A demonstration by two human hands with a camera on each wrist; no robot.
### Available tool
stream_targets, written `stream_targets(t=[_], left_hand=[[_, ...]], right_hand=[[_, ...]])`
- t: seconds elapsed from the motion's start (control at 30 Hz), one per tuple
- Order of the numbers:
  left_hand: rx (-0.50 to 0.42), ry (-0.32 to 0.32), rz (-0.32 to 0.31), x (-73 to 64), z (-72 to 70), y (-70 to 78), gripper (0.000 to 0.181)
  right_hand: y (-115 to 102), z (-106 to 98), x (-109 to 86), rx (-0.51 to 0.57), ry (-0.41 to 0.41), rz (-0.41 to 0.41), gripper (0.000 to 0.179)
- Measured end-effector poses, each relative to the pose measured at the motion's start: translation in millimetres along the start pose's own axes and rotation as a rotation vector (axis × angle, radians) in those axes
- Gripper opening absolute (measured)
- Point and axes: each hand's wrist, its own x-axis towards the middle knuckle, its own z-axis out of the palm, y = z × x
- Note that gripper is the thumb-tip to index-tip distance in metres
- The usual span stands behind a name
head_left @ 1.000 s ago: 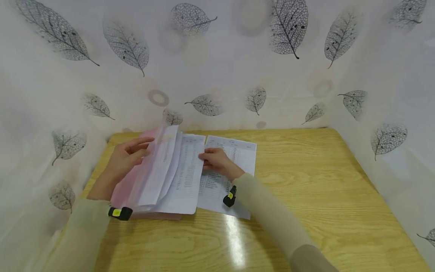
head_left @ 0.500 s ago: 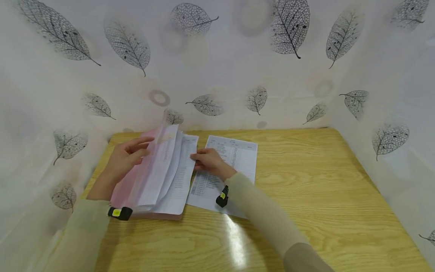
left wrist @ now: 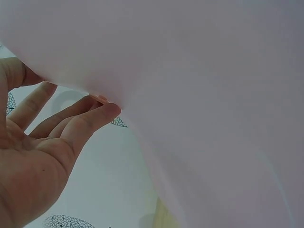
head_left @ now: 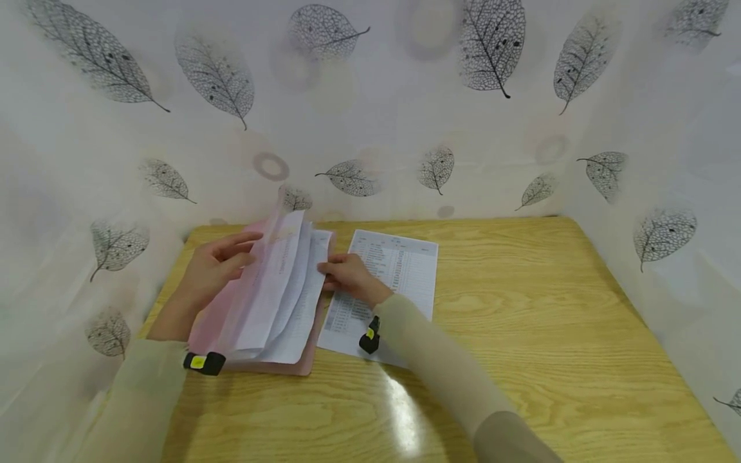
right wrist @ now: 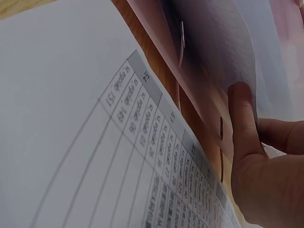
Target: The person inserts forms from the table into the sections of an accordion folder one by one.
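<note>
Left hand (head_left: 217, 267) holds translucent pink plastic folder cover (left wrist: 190, 118) at ten o'clock, right hand (head_left: 350, 276) pinches white printed paper sheet (head_left: 300, 319) at two; sheet seating appears underway, squaring likely next.

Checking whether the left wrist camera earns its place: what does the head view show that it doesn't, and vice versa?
Only the head view: the right hand pinching the edge of the white sheets, the loose printed sheet and the sleeves.

Only the left wrist view: the palm side of the left hand, fingertips at the edge of the pink cover.

Both: that hand and cover, the leaf-patterned backdrop and the wooden table, a mere sliver in the wrist view.
</note>
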Motion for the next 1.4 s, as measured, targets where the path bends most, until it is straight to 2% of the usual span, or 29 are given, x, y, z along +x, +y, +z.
stream_targets(t=[0.53, 0.8, 1.03, 1.4], left_hand=[[-0.012, 0.026, 0.005, -2.2, 0.5, -1.9, 0.044], [-0.027, 0.025, 0.026, -1.3, -1.0, -3.8, 0.043], [-0.050, 0.019, 0.024, 0.6, -4.5, -1.8, 0.044], [-0.056, 0.022, 0.043, -2.8, -2.9, -0.8, 0.043]], right_hand=[[5, 11, 7.1, -0.017, 0.022, -0.020, 0.031], [3, 3, -2.6, 0.096, -0.025, 0.030, 0.017], [7, -4, -11.3, 0.023, -0.124, 0.063, 0.017], [13, 6, -7.4, 0.041, -0.117, 0.037, 0.020]])
